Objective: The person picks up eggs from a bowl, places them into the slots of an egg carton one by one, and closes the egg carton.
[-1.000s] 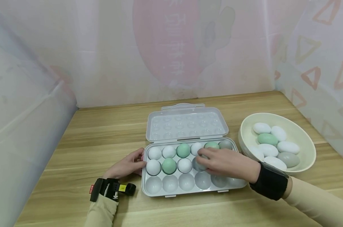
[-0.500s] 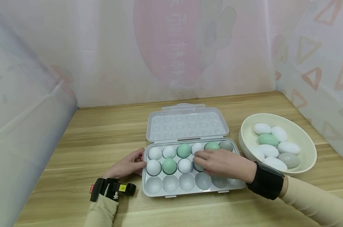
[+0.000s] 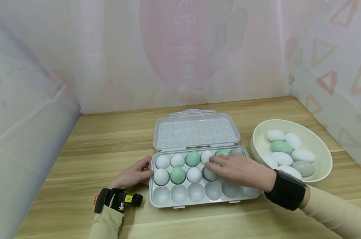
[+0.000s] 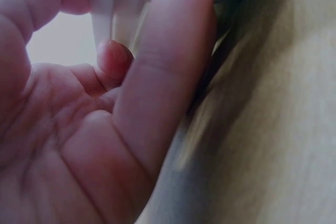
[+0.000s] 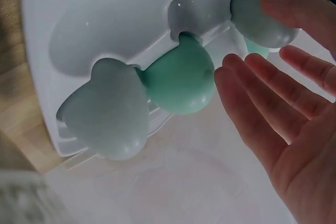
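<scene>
A plastic egg box (image 3: 204,201) lies open on the table, lid (image 3: 196,131) folded back. Its back row and part of the middle row hold white, green and grey eggs; visible front cups are bare. My left hand (image 3: 132,174) holds the box's left end, thumb and fingers around the edge (image 4: 105,3). Over the box's right half is my right hand (image 3: 238,169), fingers mostly straight. In the right wrist view its thumb touches a grey egg (image 5: 265,17) seated in a cup, while the other fingers stand apart from it. This hand hides some cups.
A cream bowl (image 3: 317,142) of white, green and grey eggs stands right of the box, close to my right wrist. The wooden table (image 3: 108,132) extends to the left. Printed sheets (image 3: 117,66) hang around the back and sides.
My right fingers have come away from the grey egg in the middle row, and more of it now shows. The hand has shifted slightly right. My left hand stays put.
</scene>
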`<move>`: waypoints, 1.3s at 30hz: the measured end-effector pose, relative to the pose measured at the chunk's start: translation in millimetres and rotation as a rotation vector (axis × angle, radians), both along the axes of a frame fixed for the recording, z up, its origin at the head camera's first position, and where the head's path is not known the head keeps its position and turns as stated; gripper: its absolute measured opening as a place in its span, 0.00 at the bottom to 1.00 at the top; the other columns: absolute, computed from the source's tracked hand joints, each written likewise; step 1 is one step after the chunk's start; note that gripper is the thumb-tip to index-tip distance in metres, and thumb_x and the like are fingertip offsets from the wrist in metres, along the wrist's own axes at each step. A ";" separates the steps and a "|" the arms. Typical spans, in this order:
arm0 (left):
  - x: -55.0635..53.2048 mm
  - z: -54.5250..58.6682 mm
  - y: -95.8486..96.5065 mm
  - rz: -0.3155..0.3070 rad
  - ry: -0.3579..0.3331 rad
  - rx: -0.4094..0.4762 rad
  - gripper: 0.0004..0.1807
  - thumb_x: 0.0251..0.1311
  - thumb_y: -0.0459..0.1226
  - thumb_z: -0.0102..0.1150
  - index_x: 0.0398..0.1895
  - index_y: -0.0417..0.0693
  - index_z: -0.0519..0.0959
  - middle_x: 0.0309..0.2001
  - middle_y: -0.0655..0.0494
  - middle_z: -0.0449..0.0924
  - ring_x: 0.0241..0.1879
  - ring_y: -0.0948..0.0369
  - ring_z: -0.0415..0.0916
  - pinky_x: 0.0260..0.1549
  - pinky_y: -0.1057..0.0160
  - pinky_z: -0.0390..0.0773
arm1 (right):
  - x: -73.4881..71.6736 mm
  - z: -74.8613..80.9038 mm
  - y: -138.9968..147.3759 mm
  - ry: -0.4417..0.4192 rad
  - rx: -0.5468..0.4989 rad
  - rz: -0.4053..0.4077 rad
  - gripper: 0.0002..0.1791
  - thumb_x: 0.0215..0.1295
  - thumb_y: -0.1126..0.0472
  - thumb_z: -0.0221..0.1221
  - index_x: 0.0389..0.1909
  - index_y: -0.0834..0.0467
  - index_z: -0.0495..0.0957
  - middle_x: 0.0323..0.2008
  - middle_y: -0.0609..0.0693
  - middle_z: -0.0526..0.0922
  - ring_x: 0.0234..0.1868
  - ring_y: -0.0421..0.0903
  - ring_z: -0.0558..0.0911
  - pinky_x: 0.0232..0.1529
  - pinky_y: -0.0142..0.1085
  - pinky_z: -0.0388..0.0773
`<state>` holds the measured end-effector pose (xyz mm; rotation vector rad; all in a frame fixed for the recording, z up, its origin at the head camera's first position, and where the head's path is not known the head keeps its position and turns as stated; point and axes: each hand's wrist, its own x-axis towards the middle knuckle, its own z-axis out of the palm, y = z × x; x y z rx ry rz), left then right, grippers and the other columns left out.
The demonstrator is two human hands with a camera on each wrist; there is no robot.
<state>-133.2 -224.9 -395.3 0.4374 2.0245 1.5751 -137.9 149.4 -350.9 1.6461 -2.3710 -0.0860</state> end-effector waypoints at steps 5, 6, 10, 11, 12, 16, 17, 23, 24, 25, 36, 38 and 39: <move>-0.1 -1.0 0.0 0.002 0.001 0.003 0.08 0.67 0.29 0.49 0.40 0.34 0.61 0.41 0.44 0.67 0.39 0.54 0.74 0.34 0.59 0.82 | -1.2 1.9 7.1 0.029 -0.029 -0.011 0.23 0.54 0.66 0.64 0.52 0.58 0.72 0.45 0.52 0.78 0.36 0.47 0.81 0.26 0.36 0.78; -0.2 -1.1 0.0 0.001 0.002 0.003 0.08 0.67 0.29 0.49 0.40 0.34 0.61 0.41 0.44 0.67 0.39 0.54 0.74 0.34 0.59 0.82 | -1.7 2.3 8.6 0.031 -0.036 -0.015 0.24 0.53 0.67 0.64 0.52 0.57 0.72 0.45 0.52 0.77 0.36 0.47 0.81 0.27 0.37 0.79; -0.2 -1.0 -0.1 0.002 0.007 -0.005 0.08 0.67 0.29 0.49 0.39 0.34 0.61 0.40 0.44 0.67 0.39 0.55 0.74 0.33 0.59 0.82 | -3.7 4.7 14.7 0.030 -0.041 -0.032 0.26 0.49 0.67 0.65 0.53 0.57 0.73 0.46 0.53 0.77 0.38 0.49 0.81 0.29 0.40 0.80; -0.2 -1.0 -0.1 0.002 0.008 -0.008 0.08 0.67 0.29 0.49 0.39 0.34 0.61 0.40 0.44 0.67 0.39 0.55 0.74 0.33 0.59 0.82 | -4.0 5.8 16.3 0.028 -0.042 -0.035 0.27 0.49 0.68 0.65 0.53 0.57 0.73 0.46 0.53 0.77 0.38 0.50 0.81 0.28 0.40 0.80; -0.3 -0.9 0.0 0.001 0.010 -0.011 0.08 0.67 0.29 0.49 0.39 0.35 0.62 0.40 0.44 0.67 0.39 0.55 0.74 0.33 0.59 0.82 | -4.3 6.9 17.8 0.027 -0.043 -0.038 0.27 0.48 0.68 0.65 0.53 0.57 0.73 0.47 0.53 0.77 0.38 0.50 0.81 0.28 0.40 0.80; -0.4 -0.9 0.1 -0.003 0.012 -0.011 0.08 0.67 0.29 0.49 0.39 0.35 0.62 0.40 0.44 0.67 0.39 0.55 0.75 0.33 0.59 0.82 | -4.6 11.5 24.4 0.029 -0.041 -0.052 0.28 0.47 0.68 0.66 0.53 0.57 0.73 0.48 0.54 0.77 0.40 0.51 0.81 0.27 0.40 0.80; -0.4 -0.8 0.1 -0.004 0.012 -0.009 0.08 0.67 0.29 0.49 0.39 0.34 0.62 0.40 0.44 0.67 0.39 0.55 0.75 0.33 0.59 0.82 | -4.7 12.5 26.0 0.024 -0.042 -0.057 0.28 0.46 0.68 0.67 0.53 0.58 0.73 0.48 0.55 0.77 0.41 0.52 0.81 0.28 0.40 0.80; 0.2 0.1 -0.2 -0.010 0.015 -0.011 0.08 0.67 0.29 0.49 0.39 0.34 0.62 0.41 0.43 0.67 0.39 0.54 0.75 0.34 0.58 0.82 | -4.8 17.2 33.3 0.005 -0.059 -0.085 0.27 0.46 0.67 0.67 0.51 0.58 0.73 0.48 0.56 0.77 0.41 0.52 0.81 0.26 0.39 0.80; 0.4 0.2 -0.2 -0.010 0.016 -0.013 0.08 0.67 0.29 0.49 0.39 0.34 0.62 0.41 0.43 0.67 0.40 0.54 0.75 0.34 0.58 0.82 | -4.6 18.0 34.2 0.009 -0.057 -0.089 0.27 0.46 0.67 0.67 0.51 0.58 0.73 0.48 0.56 0.77 0.41 0.52 0.81 0.26 0.38 0.80; 0.5 0.2 -0.3 -0.010 0.016 -0.012 0.08 0.67 0.29 0.49 0.39 0.34 0.62 0.41 0.44 0.67 0.39 0.54 0.75 0.34 0.58 0.82 | -4.3 19.1 34.7 0.010 -0.056 -0.092 0.27 0.46 0.67 0.67 0.51 0.58 0.74 0.48 0.56 0.77 0.41 0.53 0.81 0.26 0.38 0.80; 0.4 -0.1 0.1 -0.006 0.000 0.012 0.07 0.67 0.28 0.48 0.39 0.34 0.61 0.40 0.45 0.67 0.39 0.55 0.74 0.33 0.59 0.82 | -3.5 30.4 41.8 0.036 -0.085 -0.114 0.27 0.45 0.68 0.67 0.51 0.58 0.74 0.49 0.55 0.77 0.40 0.50 0.81 0.29 0.39 0.80; 0.3 -0.2 0.3 -0.006 -0.003 0.017 0.07 0.67 0.28 0.48 0.39 0.34 0.61 0.40 0.45 0.67 0.39 0.55 0.75 0.33 0.59 0.82 | -3.3 32.6 44.0 0.044 -0.085 -0.121 0.27 0.45 0.68 0.67 0.50 0.58 0.74 0.49 0.54 0.77 0.40 0.50 0.81 0.29 0.39 0.80; 0.3 -0.2 0.5 -0.004 -0.002 0.017 0.08 0.66 0.28 0.49 0.39 0.33 0.61 0.40 0.45 0.67 0.39 0.56 0.74 0.34 0.60 0.82 | -3.2 34.0 45.2 0.045 -0.082 -0.126 0.26 0.46 0.69 0.67 0.50 0.58 0.73 0.49 0.54 0.77 0.40 0.50 0.81 0.29 0.39 0.80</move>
